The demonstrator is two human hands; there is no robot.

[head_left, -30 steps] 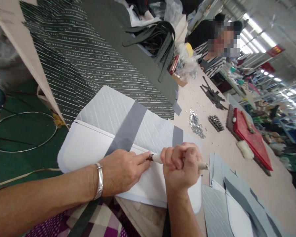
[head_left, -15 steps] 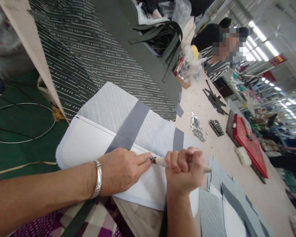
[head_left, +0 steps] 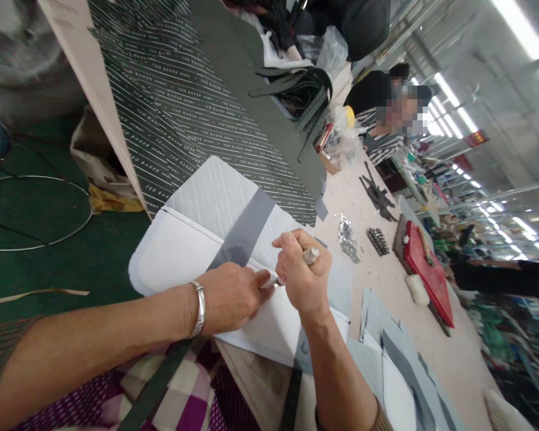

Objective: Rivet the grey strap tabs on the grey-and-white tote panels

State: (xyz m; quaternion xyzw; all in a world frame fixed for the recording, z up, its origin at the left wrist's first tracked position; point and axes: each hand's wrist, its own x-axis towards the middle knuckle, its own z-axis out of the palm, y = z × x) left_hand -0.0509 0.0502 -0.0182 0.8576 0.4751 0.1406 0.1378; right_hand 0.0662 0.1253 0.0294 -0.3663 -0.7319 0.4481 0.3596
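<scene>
My right hand (head_left: 302, 275) is closed in a fist round a pale-handled tool (head_left: 309, 255), held nearly upright with its tip down on a white panel (head_left: 179, 254). My left hand (head_left: 233, 297), a silver bangle on its wrist, lies on the panel with the forefinger stretched out to the tool's tip. A grey strap (head_left: 245, 230) runs slantwise across the panel and the white striped sheet (head_left: 215, 194) folded behind it. The tool's tip itself is hidden between the two hands.
Dark printed fabric (head_left: 193, 114) covers the table behind. Black straps (head_left: 308, 90), piles of small metal parts (head_left: 347, 234), a red board (head_left: 424, 266) and grey cut pieces (head_left: 404, 359) lie to the right. A person in a striped top (head_left: 379, 129) sits further along the table.
My right hand has swung the tool from lying nearly flat to nearly upright and moved closer to the left forefinger. The view has shifted slightly.
</scene>
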